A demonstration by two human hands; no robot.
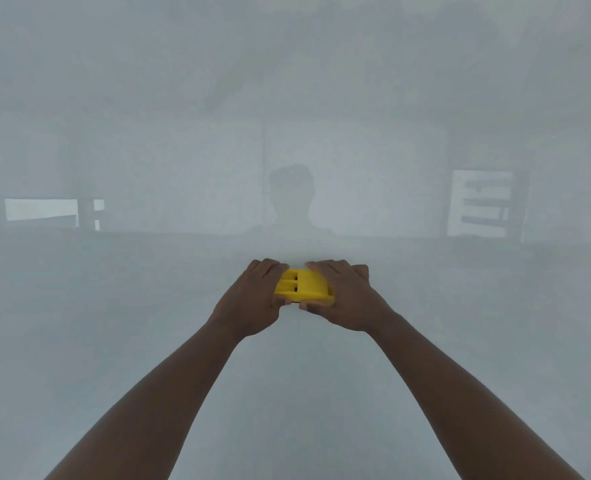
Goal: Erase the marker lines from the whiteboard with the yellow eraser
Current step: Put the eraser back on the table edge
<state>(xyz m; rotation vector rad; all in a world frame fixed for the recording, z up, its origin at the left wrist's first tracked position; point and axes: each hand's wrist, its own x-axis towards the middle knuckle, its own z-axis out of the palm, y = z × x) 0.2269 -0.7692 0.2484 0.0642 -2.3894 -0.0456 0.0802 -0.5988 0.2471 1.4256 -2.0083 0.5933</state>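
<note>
Head view: both bare forearms reach up from the bottom edge to frame centre. Left hand and right hand both clamp the yellow eraser, one on each end, fingers over the top edge, thumbs under the bottom edge. Each grip is closed on the eraser. Eraser sits just below frame centre, pressed flat on the whiteboard. Whiteboard fills the frame, glossy, with dim reflections: bright window patches at left and right, a dark silhouette above the hands. A faint thin vertical line runs below the eraser.
</note>
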